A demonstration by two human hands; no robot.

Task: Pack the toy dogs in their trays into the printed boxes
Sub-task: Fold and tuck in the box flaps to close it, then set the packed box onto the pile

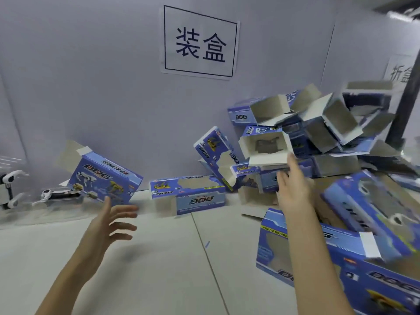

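White paper wall sign (199, 43) with black border: "装盒". Blue printed cardboard boxes (241, 117): "DOG". Blue box at right (272, 233), yellow strip: "FUNNY", remainder hidden.

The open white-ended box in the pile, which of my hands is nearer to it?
Right. Your right hand reaches up with fingertips at the lower edge of the open white-ended box. Your left hand is spread open far off to its left, below a tilted blue box.

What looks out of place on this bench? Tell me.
The printed boxes at the right are a jumbled heap, tilted every way with flaps open. One box leans on end against the heap. Another sits tilted beyond the open left hand. The right hand reaches toward the heap.
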